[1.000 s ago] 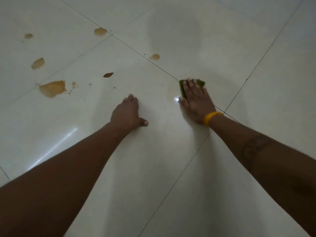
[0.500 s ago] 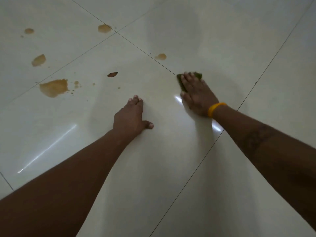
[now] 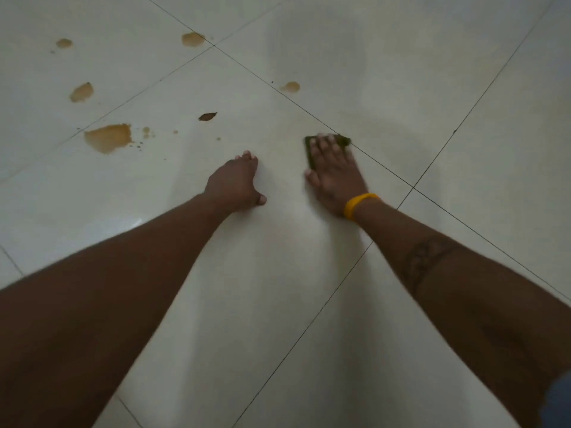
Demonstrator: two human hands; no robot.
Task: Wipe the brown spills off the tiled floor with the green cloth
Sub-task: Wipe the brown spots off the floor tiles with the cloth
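My right hand [image 3: 335, 174], with a yellow wristband, lies flat on the green cloth [image 3: 310, 149] and presses it to the pale tiled floor [image 3: 401, 88]; only the cloth's left and far edges show past the fingers. My left hand [image 3: 236, 183] rests on the floor to its left, fingers bent, holding nothing. Brown spills lie beyond: a large one [image 3: 108, 138] far left with small drops beside it, a small one [image 3: 290, 86] ahead of the cloth, one [image 3: 192, 38] near the tile corner, and two more [image 3: 82, 92] [image 3: 64, 42] at the far left.
A small dark brown leaf-like scrap [image 3: 207, 116] lies on the tile between the large spill and my left hand. Dark grout lines cross the floor diagonally. A blue bit of clothing [image 3: 560, 400] shows at the lower right edge.
My right hand slid the green cloth forward, then back towards me and to the left along the grout line. My left hand stayed planted on the floor.
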